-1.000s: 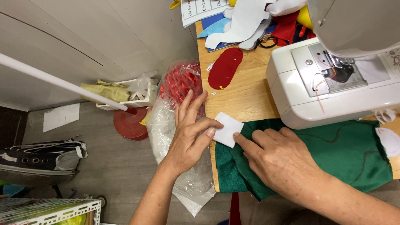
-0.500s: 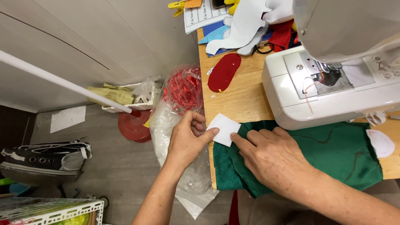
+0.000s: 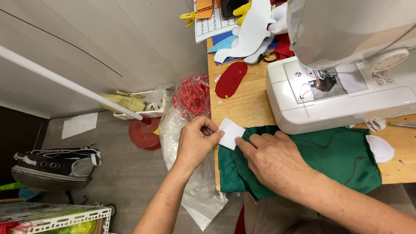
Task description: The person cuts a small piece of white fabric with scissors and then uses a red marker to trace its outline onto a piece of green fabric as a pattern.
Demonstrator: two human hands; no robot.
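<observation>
Left hand [image 3: 196, 143] pinches a white patch [image 3: 230, 133] at the counter [image 3: 242, 108] edge, while right hand [image 3: 274, 158] lies flat, fingers spread, on green cloth [image 3: 342, 156].

Sewing machine [image 3: 346, 65] cut off above.

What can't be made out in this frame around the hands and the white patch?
- Head view: green fabric under the right hand is hidden by the hand.
- White patch: its left edge is covered by the left hand.
- Sewing machine: cut off by the top and right edges; needle area too small to read.
</observation>
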